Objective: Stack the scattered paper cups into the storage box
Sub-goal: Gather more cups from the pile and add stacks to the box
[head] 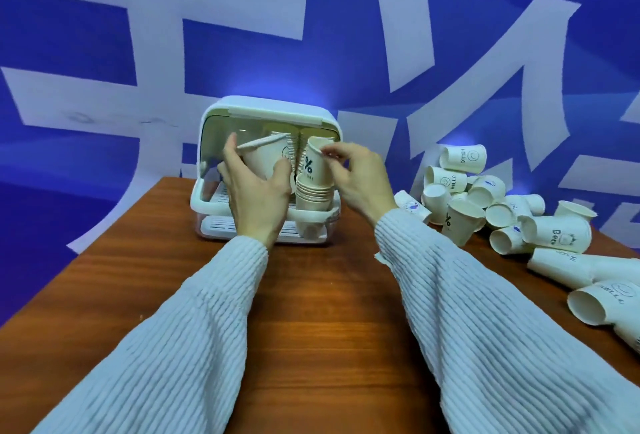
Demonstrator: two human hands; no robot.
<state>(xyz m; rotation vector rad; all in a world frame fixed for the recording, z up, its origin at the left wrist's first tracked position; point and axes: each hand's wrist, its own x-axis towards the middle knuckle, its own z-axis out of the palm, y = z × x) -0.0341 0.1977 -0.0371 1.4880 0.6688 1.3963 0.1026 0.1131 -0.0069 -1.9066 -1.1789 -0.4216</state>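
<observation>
A white storage box (268,111) with its lid raised stands at the far edge of the brown table. My left hand (254,193) grips a white paper cup (268,155), held upright in front of the box opening. My right hand (358,177) pinches the rim of a second cup (313,162) printed with a percent sign. That cup sits tilted on top of a stack of nested cups (313,196) at the right side of the box. More stacked cups (289,132) show behind, inside the box.
A heap of loose paper cups (485,194) lies on the table at the right, with larger ones (595,295) near the right edge. The table (311,312) meets a blue and white wall behind the box.
</observation>
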